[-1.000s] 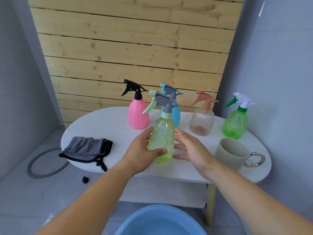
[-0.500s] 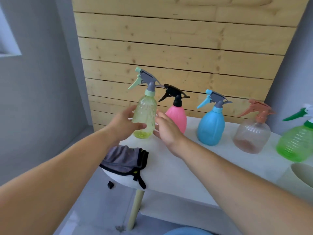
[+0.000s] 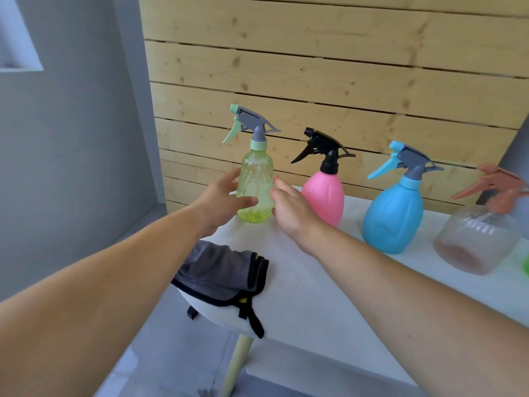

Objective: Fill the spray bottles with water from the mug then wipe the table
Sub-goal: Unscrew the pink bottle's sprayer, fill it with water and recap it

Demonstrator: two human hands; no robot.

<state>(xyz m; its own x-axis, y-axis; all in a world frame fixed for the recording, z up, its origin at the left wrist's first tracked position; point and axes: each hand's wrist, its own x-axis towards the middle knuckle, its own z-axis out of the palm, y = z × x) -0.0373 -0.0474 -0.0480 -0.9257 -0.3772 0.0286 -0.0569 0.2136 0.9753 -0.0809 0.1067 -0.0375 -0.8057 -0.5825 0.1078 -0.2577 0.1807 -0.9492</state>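
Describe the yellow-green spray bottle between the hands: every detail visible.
The yellow-green spray bottle is translucent, textured plastic, slim with a rounded base, standing upright near the back left end of the white table, left of the pink bottle. It has a pale green collar, grey sprayer head and mint trigger and nozzle pointing left. The left hand cups its left side, thumb across the front; the right hand is at its right side, contact unclear.

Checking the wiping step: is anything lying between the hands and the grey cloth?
Nothing visible does. The grey cloth lies bare at the table's near edge, below both hands, which flank the yellow-green bottle.
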